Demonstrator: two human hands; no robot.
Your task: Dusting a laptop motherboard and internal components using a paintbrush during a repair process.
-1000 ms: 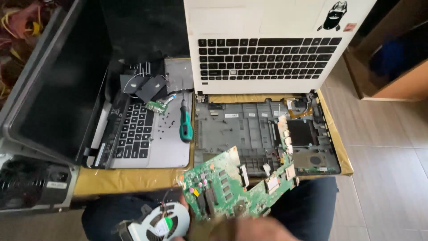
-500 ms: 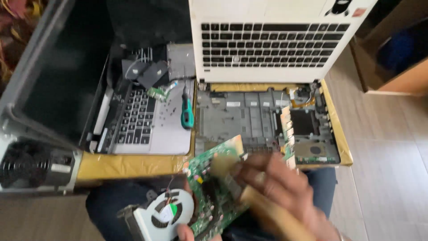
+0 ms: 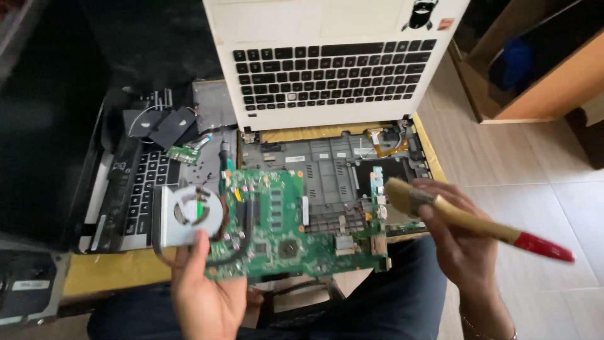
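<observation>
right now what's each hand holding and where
Left hand grips the green circuit board at its lower left edge by the fan; right hand holds the wooden paintbrush mid-handle.

A single head-worn camera looks steeply down from close above the person's lap, facing forward over a low table point(image 3: 107, 277) toward a tiled floor point(image 3: 535, 189); no second view shares the scene.

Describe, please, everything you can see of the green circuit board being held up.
The green circuit board is a bare laptop mainboard, wide and irregular in outline, studded with chips, slots and connectors. A silver fan with a dark pipe is attached at its left end. The left hand holds it from below, component side up, above the lap. The right hand holds a brush beside it.
</observation>
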